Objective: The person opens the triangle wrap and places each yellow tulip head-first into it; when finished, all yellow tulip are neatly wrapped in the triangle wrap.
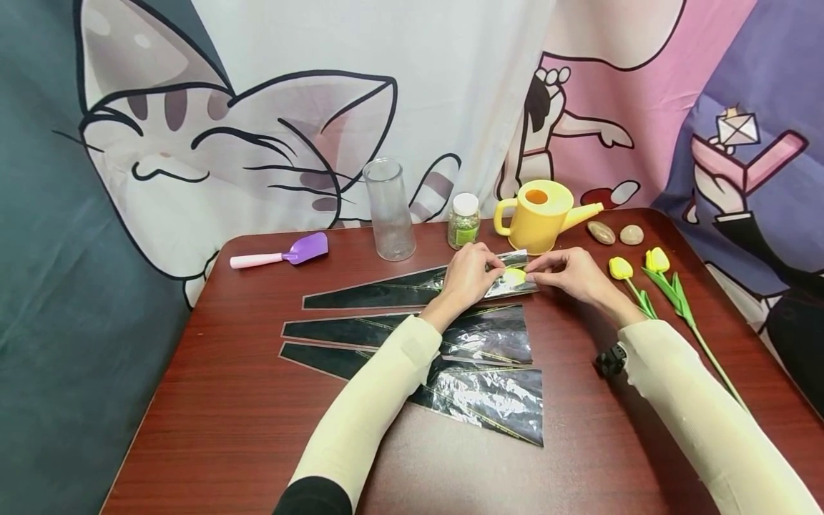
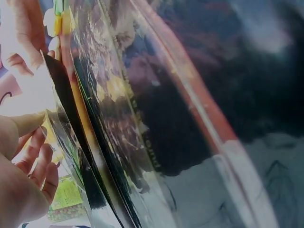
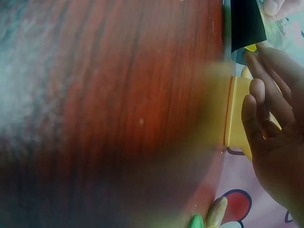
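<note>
- While both hands meet at the wide end of a long, tapering sleeve of glossy black film (image 1: pixel 412 287), we see that sleeve stretching leftward from the grip to its narrow end, flat on the reddish-brown wooden table (image 1: pixel 257 408).
- We find the left hand (image 1: pixel 468 275) nearly closed at the tips, its thumb and forefinger pinching the sleeve's edge.
- We see the right hand (image 1: pixel 573 272) pinching the same end from the other side, with its remaining fingers loosely bent.
- Between the fingertips we notice a yellow patch; we cannot tell whether it is an object or a reflection.
- Nearer us than the grip, two similar sleeves, a middle one (image 1: pixel 486 335) and a nearest one (image 1: pixel 486 393), lie under the left forearm.
- Just beyond the grip we see a yellow watering can (image 1: pixel 541 218); beyond the left hand, a clear jar with a white lid (image 1: pixel 465 222), and farther left a clear glass cylinder (image 1: pixel 390 207).
- Right of the right hand we have two yellow tulips with green stems (image 1: pixel 680 302).
</note>
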Demonstrator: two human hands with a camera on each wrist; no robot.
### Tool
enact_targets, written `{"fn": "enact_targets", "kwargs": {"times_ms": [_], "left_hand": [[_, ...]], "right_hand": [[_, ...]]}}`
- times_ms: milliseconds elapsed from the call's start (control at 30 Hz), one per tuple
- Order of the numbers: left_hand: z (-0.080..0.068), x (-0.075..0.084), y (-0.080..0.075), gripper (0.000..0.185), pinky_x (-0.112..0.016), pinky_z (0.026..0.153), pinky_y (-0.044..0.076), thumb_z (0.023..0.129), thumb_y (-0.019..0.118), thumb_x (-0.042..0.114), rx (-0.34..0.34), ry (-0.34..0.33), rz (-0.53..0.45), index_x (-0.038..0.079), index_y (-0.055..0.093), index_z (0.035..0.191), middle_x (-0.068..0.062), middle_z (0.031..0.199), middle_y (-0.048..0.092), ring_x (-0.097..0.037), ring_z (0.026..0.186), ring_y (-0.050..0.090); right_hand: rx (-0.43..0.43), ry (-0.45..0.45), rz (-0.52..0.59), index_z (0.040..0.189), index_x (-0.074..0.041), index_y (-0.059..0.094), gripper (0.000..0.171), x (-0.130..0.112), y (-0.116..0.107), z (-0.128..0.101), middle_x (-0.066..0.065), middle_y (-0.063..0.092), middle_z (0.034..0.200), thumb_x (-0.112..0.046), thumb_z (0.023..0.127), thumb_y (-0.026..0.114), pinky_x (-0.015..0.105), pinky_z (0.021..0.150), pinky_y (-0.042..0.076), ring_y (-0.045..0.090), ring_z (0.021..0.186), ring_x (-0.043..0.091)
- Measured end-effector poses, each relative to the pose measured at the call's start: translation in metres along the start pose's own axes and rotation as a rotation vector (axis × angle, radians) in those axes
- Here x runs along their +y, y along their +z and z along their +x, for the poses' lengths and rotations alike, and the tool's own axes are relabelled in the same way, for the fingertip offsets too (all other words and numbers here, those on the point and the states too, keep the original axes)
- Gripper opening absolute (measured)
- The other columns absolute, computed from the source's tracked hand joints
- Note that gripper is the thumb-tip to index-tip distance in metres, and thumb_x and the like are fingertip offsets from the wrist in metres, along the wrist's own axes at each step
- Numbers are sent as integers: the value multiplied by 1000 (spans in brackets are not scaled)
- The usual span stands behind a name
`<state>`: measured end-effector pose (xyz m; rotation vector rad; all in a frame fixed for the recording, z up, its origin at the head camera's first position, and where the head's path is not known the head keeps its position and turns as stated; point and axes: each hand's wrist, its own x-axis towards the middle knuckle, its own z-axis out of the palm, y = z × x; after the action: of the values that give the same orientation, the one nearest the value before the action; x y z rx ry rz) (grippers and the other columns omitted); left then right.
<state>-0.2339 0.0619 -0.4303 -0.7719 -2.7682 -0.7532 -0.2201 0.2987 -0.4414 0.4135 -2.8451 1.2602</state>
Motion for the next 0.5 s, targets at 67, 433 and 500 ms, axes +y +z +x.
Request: {"fn": "enact_targets", "kwargs": {"times_ms": [67,433,500], "left_hand": [[0,0,0,6,-25,77,44,87,76,31,1,-2,1,26,80,89,11,89,61,-9,87,53],[-3,1,-1,27,-25,77,43,85,77,35,9,-47,-41,25,76,110,11,96,60,-9,93,51],[-3,2,-3,26,-24,77,43,85,77,35,14,-44,-55,25,76,109,11,96,61,-8,93,51]], "right_hand": [[-3,-8,-3,97,-16,78,16,0,0,0,0,72,90,-25,83,80,23,59,43,56,71,14],[111,1,-42,94,-21,78,12,3,-5,-3,-3,73,88,-25,83,80,20,60,46,61,72,12],[124,-2,-40,94,-20,78,12,3,-6,-4,-2,73,88,-25,83,80,20,60,46,61,72,12]]}}
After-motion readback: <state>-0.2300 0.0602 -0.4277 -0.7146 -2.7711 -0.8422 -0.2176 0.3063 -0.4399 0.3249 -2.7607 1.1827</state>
